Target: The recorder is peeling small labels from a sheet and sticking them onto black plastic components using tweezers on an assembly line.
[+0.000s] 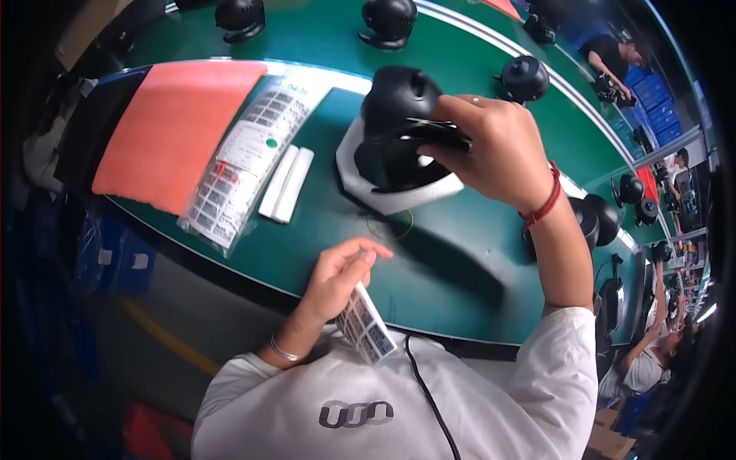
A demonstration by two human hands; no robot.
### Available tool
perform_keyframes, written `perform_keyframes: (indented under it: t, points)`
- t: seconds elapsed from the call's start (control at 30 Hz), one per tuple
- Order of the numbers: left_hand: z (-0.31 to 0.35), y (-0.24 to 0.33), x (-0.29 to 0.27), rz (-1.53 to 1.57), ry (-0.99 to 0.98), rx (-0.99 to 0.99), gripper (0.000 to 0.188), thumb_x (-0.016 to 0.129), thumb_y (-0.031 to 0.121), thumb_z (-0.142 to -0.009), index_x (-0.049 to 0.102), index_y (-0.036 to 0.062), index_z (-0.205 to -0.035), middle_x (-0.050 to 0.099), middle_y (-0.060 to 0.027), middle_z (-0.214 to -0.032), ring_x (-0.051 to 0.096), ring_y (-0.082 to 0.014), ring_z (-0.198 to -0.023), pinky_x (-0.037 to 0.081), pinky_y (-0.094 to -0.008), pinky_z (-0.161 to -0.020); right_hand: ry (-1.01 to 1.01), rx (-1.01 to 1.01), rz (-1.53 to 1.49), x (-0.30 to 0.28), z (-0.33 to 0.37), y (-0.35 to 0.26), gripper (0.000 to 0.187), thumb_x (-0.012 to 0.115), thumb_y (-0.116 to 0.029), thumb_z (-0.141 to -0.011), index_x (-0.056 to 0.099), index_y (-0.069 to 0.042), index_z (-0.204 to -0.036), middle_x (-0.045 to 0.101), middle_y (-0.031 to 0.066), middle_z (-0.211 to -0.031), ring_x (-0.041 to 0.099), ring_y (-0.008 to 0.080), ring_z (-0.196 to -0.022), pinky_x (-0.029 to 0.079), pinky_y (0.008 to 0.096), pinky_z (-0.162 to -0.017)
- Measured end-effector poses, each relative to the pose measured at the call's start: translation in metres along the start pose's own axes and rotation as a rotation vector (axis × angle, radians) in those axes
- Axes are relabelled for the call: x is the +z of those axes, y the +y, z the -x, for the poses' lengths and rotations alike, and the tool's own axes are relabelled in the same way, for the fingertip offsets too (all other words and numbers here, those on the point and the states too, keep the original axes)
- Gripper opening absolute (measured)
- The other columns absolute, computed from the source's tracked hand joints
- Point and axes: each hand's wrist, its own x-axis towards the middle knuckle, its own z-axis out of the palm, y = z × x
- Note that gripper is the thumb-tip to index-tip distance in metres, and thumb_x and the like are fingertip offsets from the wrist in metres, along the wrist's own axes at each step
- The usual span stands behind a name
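Observation:
In front of me a black, round-headed device (396, 96), shaped like a small desk fan on a curved stand, rests on a white octagonal pad (354, 182). My right hand (491, 146) reaches over from the right, its thumb and fingers closed at the device's right side. A thin pale edge shows near those fingertips; its kind is unclear. Close to my body, my left hand (337, 280) grips a sheet of printed labels (368, 330), which hangs tilted against my white shirt. A thin yellowish loop (391, 225) lies on the green table between the hands.
Two white rolls (287, 184) lie left of the pad, beside a plastic bag of label sheets (249, 157) and an orange foam sheet (176, 126). Similar black devices (389, 21) stand along the far side; more (594, 220) sit at right. Other people work beyond. A black cable (422, 376) crosses my shirt.

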Motion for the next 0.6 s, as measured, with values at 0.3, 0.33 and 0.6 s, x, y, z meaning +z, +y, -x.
perform_keyframes:
  t: [0.3,0.33,0.6]
  points:
    - [0.007,-0.004,-0.010,0.088,-0.037,-0.017,0.024,0.049,0.018,-0.096,0.066,0.0022,-0.102,0.047,0.0049,-0.059,0.040,-0.0008,-0.054,0.029,-0.0186,-0.049,-0.144,0.326,0.647,0.114,-0.027,0.169,0.010,0.057,-0.015,-0.080,0.056,-0.012,-0.090,0.066,0.0116,-0.075,0.067,0.0322,-0.066,0.051,0.0428,-0.052]
    - [0.008,-0.002,-0.011,0.082,-0.038,-0.020,0.024,0.049,0.019,-0.097,0.066,0.0026,-0.102,0.048,0.0045,-0.060,0.041,-0.0011,-0.055,0.031,-0.0184,-0.050,-0.171,0.339,0.694,0.128,-0.025,0.192,0.010,0.054,-0.011,-0.080,0.058,-0.012,-0.090,0.067,0.0113,-0.075,0.067,0.0315,-0.067,0.052,0.0417,-0.053]
    - [0.009,0.000,-0.020,0.122,-0.061,-0.034,0.024,0.048,0.018,-0.097,0.065,0.0023,-0.103,0.049,0.0034,-0.060,0.043,-0.0021,-0.056,0.032,-0.0191,-0.050,-0.298,0.414,0.639,0.163,-0.052,0.238,0.031,0.063,-0.033,-0.080,0.057,-0.013,-0.103,0.068,0.0127,-0.083,0.069,0.0314,-0.075,0.054,0.0448,-0.059]
